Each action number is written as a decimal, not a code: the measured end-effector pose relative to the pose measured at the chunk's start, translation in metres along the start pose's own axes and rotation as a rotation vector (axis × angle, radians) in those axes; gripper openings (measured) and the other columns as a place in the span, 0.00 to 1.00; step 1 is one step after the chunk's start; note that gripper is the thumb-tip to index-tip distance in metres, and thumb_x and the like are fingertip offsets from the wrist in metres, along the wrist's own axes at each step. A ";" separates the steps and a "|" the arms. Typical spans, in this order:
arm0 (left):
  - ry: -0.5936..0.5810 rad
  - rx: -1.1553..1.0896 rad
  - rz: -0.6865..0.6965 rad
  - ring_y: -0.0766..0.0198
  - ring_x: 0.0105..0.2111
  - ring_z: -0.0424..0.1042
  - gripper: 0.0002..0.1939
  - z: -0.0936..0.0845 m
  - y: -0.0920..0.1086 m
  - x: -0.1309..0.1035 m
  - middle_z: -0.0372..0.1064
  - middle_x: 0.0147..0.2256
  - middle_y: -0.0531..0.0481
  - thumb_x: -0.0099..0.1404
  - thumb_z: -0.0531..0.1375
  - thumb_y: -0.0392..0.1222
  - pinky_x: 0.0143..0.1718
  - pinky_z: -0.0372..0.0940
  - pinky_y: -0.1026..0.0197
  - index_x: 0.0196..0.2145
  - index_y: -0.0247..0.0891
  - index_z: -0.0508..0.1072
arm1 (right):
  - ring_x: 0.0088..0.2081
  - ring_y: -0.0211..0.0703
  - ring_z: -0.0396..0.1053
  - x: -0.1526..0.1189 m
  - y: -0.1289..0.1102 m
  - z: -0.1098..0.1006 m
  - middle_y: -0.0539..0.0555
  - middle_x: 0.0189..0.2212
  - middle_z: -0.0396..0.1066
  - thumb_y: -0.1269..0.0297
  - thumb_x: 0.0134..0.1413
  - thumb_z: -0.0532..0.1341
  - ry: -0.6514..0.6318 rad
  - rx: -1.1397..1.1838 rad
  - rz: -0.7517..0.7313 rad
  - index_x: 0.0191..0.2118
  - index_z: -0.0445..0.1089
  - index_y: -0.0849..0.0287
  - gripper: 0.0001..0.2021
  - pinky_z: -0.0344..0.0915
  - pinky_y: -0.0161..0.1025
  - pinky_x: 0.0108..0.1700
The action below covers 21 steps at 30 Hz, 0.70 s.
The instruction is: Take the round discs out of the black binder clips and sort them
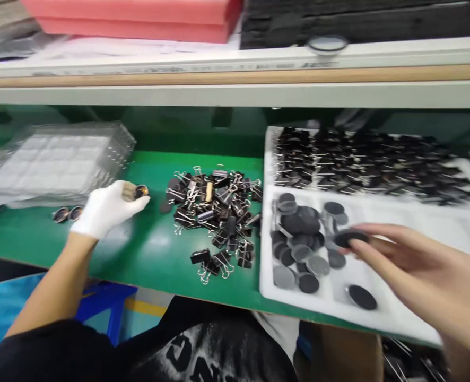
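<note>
My left hand [110, 206], in a white glove, pinches a small round part [141, 191] with a dark rim over the green mat. Two similar round parts [68, 214] lie just left of its wrist. My bare right hand [402, 254] grips a black disc [350, 239] between thumb and fingers, above the white tray [410, 217]. Below that disc, several black and grey discs [302, 244] lie loosely in the tray, and a single black disc [362, 297] sits nearer its front edge.
A pile of black binder clips [219, 207] covers the middle of the green mat [147, 249]. More clips [370, 164] fill the tray's back. Clear plastic trays [60, 159] stand at left. A shelf [219, 95] spans above, holding a pink foam box [139, 21].
</note>
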<state>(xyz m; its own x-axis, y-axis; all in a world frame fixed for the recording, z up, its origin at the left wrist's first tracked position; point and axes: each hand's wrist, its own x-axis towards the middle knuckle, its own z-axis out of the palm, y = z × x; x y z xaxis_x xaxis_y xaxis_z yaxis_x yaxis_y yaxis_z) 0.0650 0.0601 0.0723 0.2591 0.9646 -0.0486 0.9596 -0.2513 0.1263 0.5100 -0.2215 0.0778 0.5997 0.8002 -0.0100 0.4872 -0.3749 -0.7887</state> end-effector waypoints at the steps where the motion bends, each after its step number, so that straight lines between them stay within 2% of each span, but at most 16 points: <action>1: 0.068 -0.093 0.021 0.51 0.42 0.83 0.25 -0.003 0.014 -0.007 0.83 0.40 0.50 0.65 0.62 0.62 0.48 0.74 0.53 0.48 0.39 0.74 | 0.33 0.55 0.83 0.001 -0.017 0.009 0.57 0.32 0.83 0.46 0.54 0.73 -0.095 0.115 0.061 0.46 0.80 0.49 0.18 0.79 0.45 0.32; 2: 0.153 -0.171 0.068 0.55 0.38 0.83 0.26 -0.006 0.032 -0.015 0.83 0.39 0.52 0.62 0.64 0.62 0.45 0.75 0.54 0.49 0.40 0.74 | 0.32 0.53 0.83 0.002 -0.033 0.020 0.56 0.31 0.83 0.47 0.56 0.73 -0.215 0.238 0.073 0.45 0.79 0.51 0.17 0.80 0.43 0.33; 3: 0.207 -0.212 0.179 0.58 0.34 0.82 0.27 -0.007 0.051 -0.023 0.83 0.39 0.52 0.60 0.67 0.61 0.43 0.76 0.56 0.49 0.41 0.75 | 0.32 0.51 0.83 0.004 -0.045 0.031 0.56 0.30 0.83 0.49 0.57 0.73 -0.339 0.346 0.045 0.44 0.79 0.53 0.15 0.80 0.42 0.31; 4: 0.220 -0.233 0.342 0.59 0.34 0.81 0.25 -0.008 0.073 -0.031 0.83 0.39 0.52 0.60 0.67 0.59 0.41 0.76 0.57 0.49 0.42 0.75 | 0.30 0.50 0.83 0.005 -0.054 0.041 0.55 0.29 0.83 0.51 0.59 0.72 -0.395 0.426 -0.024 0.43 0.79 0.53 0.13 0.79 0.40 0.29; 5: 0.202 -0.252 0.514 0.59 0.33 0.81 0.23 -0.008 0.095 -0.038 0.83 0.38 0.52 0.60 0.68 0.58 0.39 0.75 0.58 0.48 0.43 0.76 | 0.30 0.49 0.83 0.007 -0.060 0.050 0.54 0.30 0.83 0.55 0.61 0.72 -0.389 0.466 -0.130 0.42 0.79 0.54 0.10 0.79 0.40 0.29; 7: 0.051 -0.324 0.728 0.63 0.30 0.80 0.16 -0.005 0.137 -0.046 0.81 0.34 0.54 0.60 0.68 0.52 0.35 0.74 0.61 0.43 0.42 0.77 | 0.34 0.48 0.84 0.007 -0.065 0.064 0.53 0.34 0.84 0.66 0.63 0.70 -0.238 0.422 -0.450 0.43 0.80 0.52 0.04 0.81 0.42 0.34; 9: -0.062 -0.465 0.813 0.67 0.26 0.77 0.15 -0.002 0.169 -0.048 0.78 0.28 0.57 0.58 0.69 0.49 0.31 0.72 0.64 0.41 0.41 0.76 | 0.45 0.50 0.84 0.005 -0.062 0.069 0.55 0.44 0.85 0.77 0.63 0.66 -0.068 0.243 -0.843 0.49 0.81 0.52 0.14 0.82 0.45 0.44; 10: -0.099 -0.537 0.834 0.68 0.24 0.76 0.15 0.000 0.180 -0.048 0.77 0.26 0.59 0.57 0.70 0.47 0.31 0.72 0.66 0.41 0.40 0.76 | 0.50 0.51 0.83 0.004 -0.059 0.068 0.57 0.48 0.84 0.80 0.63 0.64 -0.032 0.126 -1.023 0.53 0.80 0.53 0.18 0.82 0.47 0.49; 12: -0.128 -0.640 0.859 0.70 0.24 0.75 0.16 0.005 0.193 -0.046 0.75 0.25 0.60 0.56 0.70 0.46 0.30 0.71 0.67 0.40 0.39 0.75 | 0.57 0.54 0.79 0.002 -0.054 0.064 0.60 0.55 0.81 0.83 0.63 0.61 -0.078 -0.092 -1.249 0.60 0.75 0.57 0.24 0.80 0.51 0.55; 13: -0.128 -0.651 0.875 0.71 0.24 0.75 0.15 0.008 0.196 -0.046 0.75 0.26 0.60 0.57 0.70 0.46 0.30 0.70 0.68 0.40 0.39 0.74 | 0.60 0.57 0.77 0.001 -0.052 0.061 0.61 0.57 0.79 0.83 0.63 0.60 -0.127 -0.156 -1.281 0.62 0.74 0.58 0.25 0.79 0.54 0.57; 15: -0.109 -0.591 0.935 0.70 0.24 0.75 0.14 0.015 0.198 -0.046 0.76 0.27 0.59 0.59 0.69 0.47 0.27 0.67 0.68 0.40 0.40 0.74 | 0.64 0.61 0.73 0.000 -0.049 0.058 0.63 0.62 0.75 0.79 0.63 0.61 -0.210 -0.125 -1.170 0.63 0.73 0.58 0.24 0.77 0.59 0.59; 17: -0.064 -0.496 1.043 0.68 0.24 0.75 0.14 0.020 0.198 -0.045 0.77 0.29 0.58 0.63 0.68 0.50 0.24 0.63 0.66 0.41 0.41 0.73 | 0.61 0.60 0.76 0.002 -0.049 0.060 0.65 0.63 0.74 0.72 0.62 0.66 -0.307 0.073 -0.861 0.64 0.72 0.56 0.25 0.81 0.56 0.55; 19: 0.006 -0.405 1.157 0.66 0.23 0.75 0.19 0.020 0.196 -0.041 0.77 0.29 0.56 0.68 0.65 0.57 0.23 0.60 0.63 0.47 0.40 0.73 | 0.47 0.52 0.83 0.009 -0.049 0.064 0.62 0.53 0.81 0.64 0.60 0.70 -0.458 0.296 -0.465 0.62 0.73 0.54 0.24 0.84 0.46 0.43; 21: 0.062 -0.315 1.184 0.63 0.25 0.76 0.28 0.015 0.194 -0.028 0.77 0.30 0.54 0.71 0.60 0.65 0.24 0.60 0.61 0.55 0.39 0.71 | 0.34 0.44 0.82 0.021 -0.048 0.067 0.55 0.39 0.84 0.59 0.59 0.72 -0.617 0.448 -0.138 0.53 0.78 0.53 0.17 0.81 0.38 0.35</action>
<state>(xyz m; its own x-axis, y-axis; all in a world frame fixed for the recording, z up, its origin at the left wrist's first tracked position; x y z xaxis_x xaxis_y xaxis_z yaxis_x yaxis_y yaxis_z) 0.2457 -0.0166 0.0835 0.9392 0.1584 0.3046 0.0651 -0.9533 0.2950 0.4563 -0.1554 0.0745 0.0254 0.9912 -0.1303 0.1496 -0.1326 -0.9798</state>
